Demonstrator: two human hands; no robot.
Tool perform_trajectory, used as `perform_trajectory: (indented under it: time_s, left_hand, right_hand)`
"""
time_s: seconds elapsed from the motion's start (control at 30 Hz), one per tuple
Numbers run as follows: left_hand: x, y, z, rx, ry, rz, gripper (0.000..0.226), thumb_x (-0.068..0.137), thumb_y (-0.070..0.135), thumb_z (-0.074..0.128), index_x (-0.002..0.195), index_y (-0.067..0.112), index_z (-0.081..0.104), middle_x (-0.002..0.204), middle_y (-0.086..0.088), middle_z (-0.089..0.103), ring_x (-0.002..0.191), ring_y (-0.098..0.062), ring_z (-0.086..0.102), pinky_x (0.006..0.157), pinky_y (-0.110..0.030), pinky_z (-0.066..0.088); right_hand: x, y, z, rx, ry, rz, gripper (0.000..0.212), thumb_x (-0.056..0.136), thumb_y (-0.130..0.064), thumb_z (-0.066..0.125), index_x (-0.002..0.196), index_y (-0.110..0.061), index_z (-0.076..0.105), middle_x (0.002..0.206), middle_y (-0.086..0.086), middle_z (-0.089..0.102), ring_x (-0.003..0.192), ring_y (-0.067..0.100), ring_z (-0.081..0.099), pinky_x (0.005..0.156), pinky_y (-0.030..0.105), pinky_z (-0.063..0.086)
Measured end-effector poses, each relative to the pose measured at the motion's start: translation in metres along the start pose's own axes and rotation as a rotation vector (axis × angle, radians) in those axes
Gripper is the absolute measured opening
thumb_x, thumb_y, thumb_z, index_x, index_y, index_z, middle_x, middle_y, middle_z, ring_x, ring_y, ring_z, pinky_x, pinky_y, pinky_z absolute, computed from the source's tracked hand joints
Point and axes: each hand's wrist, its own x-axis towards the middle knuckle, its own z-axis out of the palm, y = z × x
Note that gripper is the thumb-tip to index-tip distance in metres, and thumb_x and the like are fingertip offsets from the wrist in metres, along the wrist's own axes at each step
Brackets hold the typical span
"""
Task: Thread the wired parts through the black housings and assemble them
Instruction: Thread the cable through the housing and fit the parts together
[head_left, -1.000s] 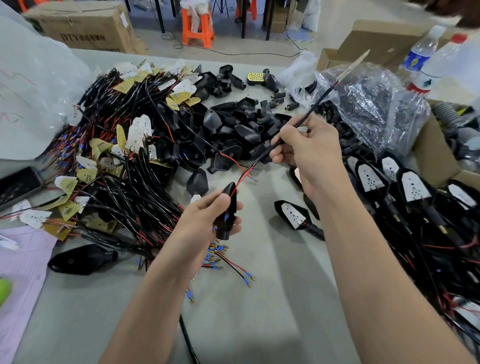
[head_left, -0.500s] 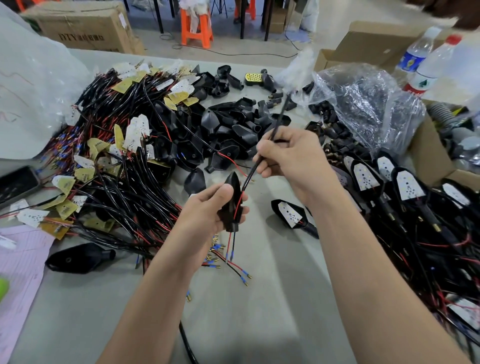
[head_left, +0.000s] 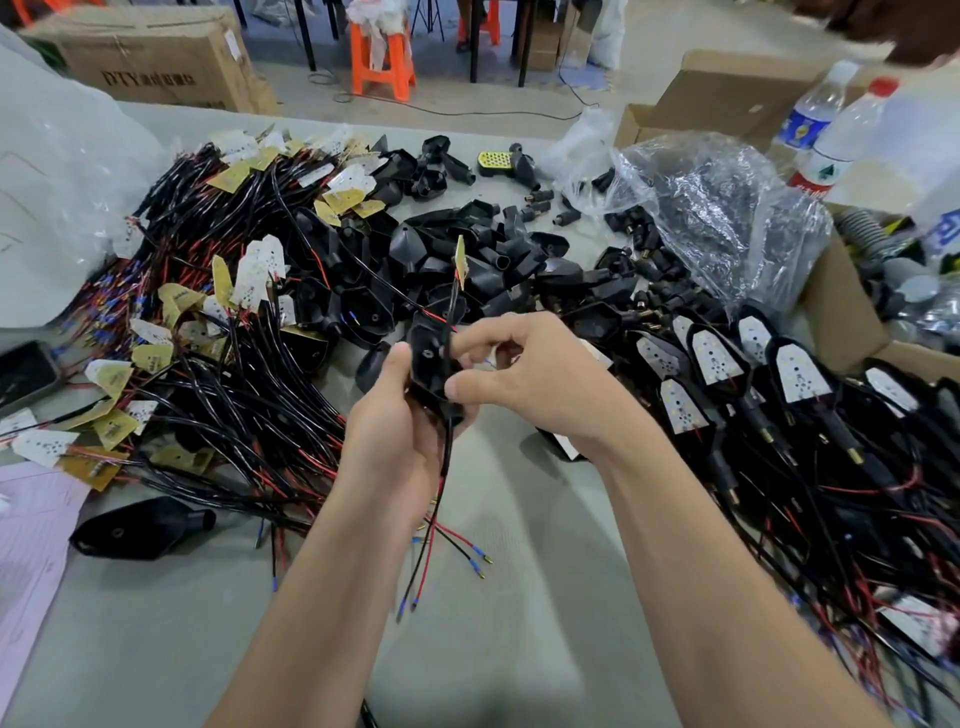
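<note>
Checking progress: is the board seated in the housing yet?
No: the board stands above the housing, with only its wire running down through it.

**One readable mark: "DTY" on a box**

The cardboard box (head_left: 156, 57) beyond the far edge of the tabletop (head_left: 519, 597) bears dark printed letters "DTY", followed by characters too blurred to read. The labels on the blue-labelled bottle (head_left: 802, 127) and the red-capped bottle (head_left: 844, 150) cannot be read.

One black plastic housing (head_left: 431, 364) is held between the left hand (head_left: 400, 421) and the right hand (head_left: 535, 384). One lone black housing (head_left: 140, 527) lies left of the left hand. Beyond the right hand stand two clear plastic bottles (head_left: 810, 119), and far beyond both hands one orange plastic stool (head_left: 382, 57). The wired boards (head_left: 249, 280) heaped to the left are too many to count.
</note>
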Motion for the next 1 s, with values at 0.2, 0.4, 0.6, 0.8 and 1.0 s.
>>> perform_trajectory:
  time_s: [0.2, 0.4, 0.6, 0.8, 1.0]
  left_hand:
    - [0.002, 0.002, -0.004, -0.055, 0.017, 0.065, 0.045, 0.112, 0.033, 0.034, 0.107, 0.003, 0.068, 0.096, -0.013, 0.078, 0.082, -0.022, 0.076, 0.066, -0.030, 0.062]
    - [0.003, 0.001, -0.003, -0.083, -0.037, 0.090, 0.050, 0.112, 0.033, 0.034, 0.113, -0.006, 0.065, 0.107, -0.019, 0.076, 0.099, -0.032, 0.075, 0.076, -0.033, 0.062]
    - [0.006, 0.010, -0.007, -0.261, 0.053, 0.117, 0.052, 0.112, 0.035, 0.035, 0.124, -0.010, 0.059, 0.106, -0.023, 0.075, 0.093, -0.032, 0.076, 0.073, -0.030, 0.063]
    - [0.013, 0.033, -0.020, -0.370, 0.048, 0.131, 0.056, 0.112, 0.040, 0.030, 0.119, -0.006, 0.061, 0.102, -0.019, 0.073, 0.090, -0.027, 0.075, 0.077, -0.027, 0.062]
    - [0.009, 0.024, -0.018, -0.306, 0.012, 0.119, 0.055, 0.110, 0.038, 0.037, 0.136, -0.008, 0.054, 0.116, -0.018, 0.069, 0.098, -0.028, 0.072, 0.083, -0.030, 0.062]
  right_hand:
    - [-0.021, 0.013, 0.019, 0.367, 0.243, 0.120, 0.021, 0.085, 0.002, 0.069, 0.098, -0.012, 0.076, 0.090, 0.004, 0.079, 0.082, 0.013, 0.071, 0.075, 0.031, 0.060]
    - [-0.053, 0.032, 0.047, 0.390, -0.041, 0.309, 0.009, 0.094, -0.009, 0.059, 0.101, -0.011, 0.065, 0.075, 0.015, 0.071, 0.048, 0.022, 0.056, 0.045, 0.028, 0.042]
    - [-0.070, 0.037, 0.041, 0.330, 0.058, 0.303, 0.026, 0.096, -0.023, 0.062, 0.077, -0.014, 0.076, 0.053, 0.004, 0.053, 0.046, 0.011, 0.035, 0.046, 0.020, 0.028]
    - [-0.080, 0.036, 0.020, -0.028, 0.077, 0.249, 0.050, 0.075, -0.047, 0.059, 0.083, 0.002, 0.067, 0.055, 0.002, 0.036, 0.055, 0.015, 0.030, 0.054, 0.030, 0.028]
    - [-0.085, 0.035, 0.020, -0.375, 0.138, 0.279, 0.017, 0.087, -0.029, 0.064, 0.104, -0.027, 0.069, 0.083, -0.021, 0.058, 0.078, 0.001, 0.050, 0.073, 0.026, 0.042]
